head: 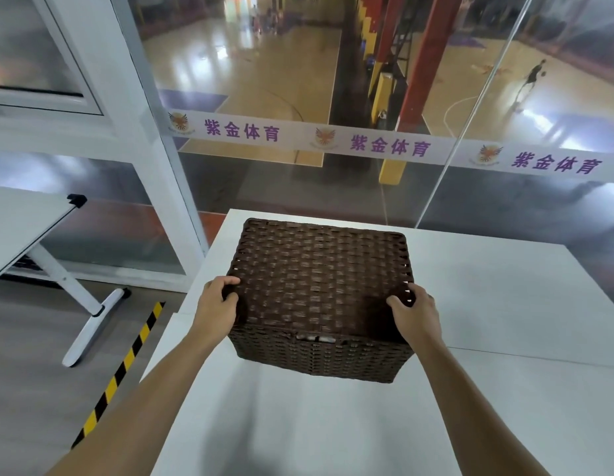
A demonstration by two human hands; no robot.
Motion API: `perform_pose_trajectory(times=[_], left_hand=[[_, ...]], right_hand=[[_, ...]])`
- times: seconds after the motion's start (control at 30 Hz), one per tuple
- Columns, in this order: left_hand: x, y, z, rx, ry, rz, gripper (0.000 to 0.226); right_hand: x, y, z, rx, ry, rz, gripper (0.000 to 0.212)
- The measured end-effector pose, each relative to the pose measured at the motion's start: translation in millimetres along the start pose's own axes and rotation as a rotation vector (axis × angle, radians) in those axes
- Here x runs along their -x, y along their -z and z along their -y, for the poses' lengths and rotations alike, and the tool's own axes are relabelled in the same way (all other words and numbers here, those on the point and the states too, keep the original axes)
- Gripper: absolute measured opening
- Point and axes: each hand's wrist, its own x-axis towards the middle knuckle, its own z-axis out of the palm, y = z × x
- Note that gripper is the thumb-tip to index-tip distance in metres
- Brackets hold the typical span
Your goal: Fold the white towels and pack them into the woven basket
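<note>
Glass banner (388, 146) "紫金体育"; hands (218, 304) on basket (319, 280)

A white table (504, 304) stands close against a glass wall (298, 80), which carries a white band (333, 139) printed with purple characters and orange emblems. Beyond the glass lies a polished wooden sports court (264, 70), where a small, blurred figure (532, 79) seems to be mid-stride. To the left, a folding table (20, 225) tilts on a white leg, near a yellow-and-black floor stripe (120, 372).
</note>
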Motion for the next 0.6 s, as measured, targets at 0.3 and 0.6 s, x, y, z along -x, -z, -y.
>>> perform_pose_trajectory(times=[0.3,0.6], left_hand=[[3.2,-0.2,-2.8,-0.073,-0.006,0.017,0.025],[19.1,12.8,-26.5,-0.302,-0.163,0.023,0.032]], right_hand=[[-1.2,-0.3,-3.7,0.067,0.009,0.031,0.06],[19.7,6.9,10.7,0.332,0.216,-0.043,0.063]])
